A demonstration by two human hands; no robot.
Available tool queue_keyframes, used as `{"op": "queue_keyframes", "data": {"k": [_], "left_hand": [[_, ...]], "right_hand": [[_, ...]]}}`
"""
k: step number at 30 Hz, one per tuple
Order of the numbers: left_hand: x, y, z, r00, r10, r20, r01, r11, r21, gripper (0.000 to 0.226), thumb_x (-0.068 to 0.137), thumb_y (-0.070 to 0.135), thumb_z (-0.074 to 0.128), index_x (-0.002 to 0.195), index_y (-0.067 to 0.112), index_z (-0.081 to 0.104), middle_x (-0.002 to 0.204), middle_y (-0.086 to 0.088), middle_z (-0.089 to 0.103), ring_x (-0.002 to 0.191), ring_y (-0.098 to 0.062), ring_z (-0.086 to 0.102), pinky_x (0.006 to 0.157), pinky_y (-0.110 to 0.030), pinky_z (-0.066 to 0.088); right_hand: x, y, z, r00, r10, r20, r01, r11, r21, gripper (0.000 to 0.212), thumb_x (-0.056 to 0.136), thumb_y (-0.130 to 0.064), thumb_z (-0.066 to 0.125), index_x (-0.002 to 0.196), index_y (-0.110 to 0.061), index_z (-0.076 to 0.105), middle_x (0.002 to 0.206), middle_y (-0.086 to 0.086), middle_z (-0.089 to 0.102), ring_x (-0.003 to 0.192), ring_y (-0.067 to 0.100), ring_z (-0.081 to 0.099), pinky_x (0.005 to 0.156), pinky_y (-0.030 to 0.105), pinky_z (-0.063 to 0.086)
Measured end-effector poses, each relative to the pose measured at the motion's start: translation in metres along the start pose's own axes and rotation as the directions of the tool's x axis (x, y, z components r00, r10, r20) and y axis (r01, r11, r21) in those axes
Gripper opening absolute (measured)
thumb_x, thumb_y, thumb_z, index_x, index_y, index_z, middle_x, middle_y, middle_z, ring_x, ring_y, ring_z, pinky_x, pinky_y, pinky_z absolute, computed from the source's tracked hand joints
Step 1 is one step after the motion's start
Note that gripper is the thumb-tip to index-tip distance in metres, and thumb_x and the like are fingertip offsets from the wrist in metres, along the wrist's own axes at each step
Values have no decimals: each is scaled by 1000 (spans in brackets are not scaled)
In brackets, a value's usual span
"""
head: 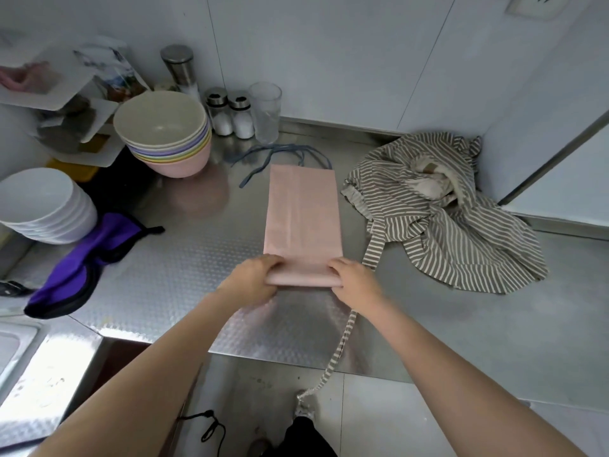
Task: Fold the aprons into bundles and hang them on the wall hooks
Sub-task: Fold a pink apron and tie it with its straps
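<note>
Our left hand and right hand each curl a grip on the near, rolled end of the pink apron at mid-desk — rolling has begun. Next we roll far, evenly; the striped apron waits right.

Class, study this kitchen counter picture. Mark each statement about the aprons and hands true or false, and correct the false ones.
1. Both hands grip the near end of the pink apron. True: left hand, right hand.
2. The striped apron is neatly folded. False: it lies crumpled.
3. The pink apron's blue ties lie at its far end. True.
4. The purple apron lies right of the pink one. False: left.
</note>
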State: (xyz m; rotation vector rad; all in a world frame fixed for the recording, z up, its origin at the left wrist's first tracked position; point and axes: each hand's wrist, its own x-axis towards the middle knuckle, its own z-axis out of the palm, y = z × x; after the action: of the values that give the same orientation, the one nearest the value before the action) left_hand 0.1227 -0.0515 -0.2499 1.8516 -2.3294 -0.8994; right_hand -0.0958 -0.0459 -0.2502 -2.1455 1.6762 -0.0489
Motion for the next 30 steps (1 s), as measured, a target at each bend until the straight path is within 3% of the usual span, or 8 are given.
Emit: {"op": "queue_keyframes", "data": {"k": [6,11,14,18,20,23,28,30], "left_hand": [[-4,-20,-1,954,-299,34,274,816,-508,18,82,21,70,84,4,62,76,-9,61,64,-15,63,77,-38,52],[-11,-10,18,910,-415,-29,362,824,-436,31,89,29,60,62,22,46,61,5,58,47,-11,57,51,-20,41],[-16,-8,26,881,-470,-54,395,794,-463,38,89,31,60,58,20,42,55,4,54,44,-13,57,41,-18,34],[-18,-3,24,823,-515,-239,413,832,-371,28,88,34,59,96,8,52,89,-7,59,75,-31,63,68,-34,50],[-18,-2,24,883,-164,-439,167,985,-32,35,88,34,51,108,6,50,106,-13,54,90,-35,59,72,-41,50],[-15,4,28,955,262,-139,-200,915,349,59,83,50,29,128,17,49,135,-13,47,121,-34,49,91,-47,49],[-11,8,23,991,106,82,-131,898,420,61,92,53,40,145,30,20,153,-4,14,137,-28,17,113,-39,26],[-12,11,18,990,88,108,-127,893,432,67,88,56,45,145,32,19,152,-3,13,136,-31,18,111,-41,28]], "right_hand": [[-1,10,5,933,318,171,-353,710,609,18,89,-15,58,93,0,68,81,18,67,76,24,62,81,44,52],[1,1,14,891,430,141,-446,780,439,38,96,-29,46,60,-17,54,68,7,62,86,33,66,82,45,53],[1,-11,11,861,502,87,-509,838,199,42,100,-35,34,101,-9,67,113,17,65,109,33,59,86,33,45],[2,-21,8,848,527,61,-530,844,82,44,102,-28,27,121,-4,58,126,17,59,118,33,53,92,35,43],[4,-21,5,846,525,96,-532,845,64,42,102,-26,27,124,-5,56,128,17,57,120,32,52,93,35,43],[6,-19,1,833,531,155,-549,828,111,41,101,-28,31,121,-3,56,124,18,60,114,33,57,91,35,45],[-7,-16,-7,966,229,-121,-234,972,-31,41,92,-29,49,125,-6,41,128,13,49,119,30,47,88,35,42],[-12,-12,1,998,-17,62,23,994,-109,63,89,-30,53,141,-5,29,149,9,26,136,27,25,109,33,28]]}}
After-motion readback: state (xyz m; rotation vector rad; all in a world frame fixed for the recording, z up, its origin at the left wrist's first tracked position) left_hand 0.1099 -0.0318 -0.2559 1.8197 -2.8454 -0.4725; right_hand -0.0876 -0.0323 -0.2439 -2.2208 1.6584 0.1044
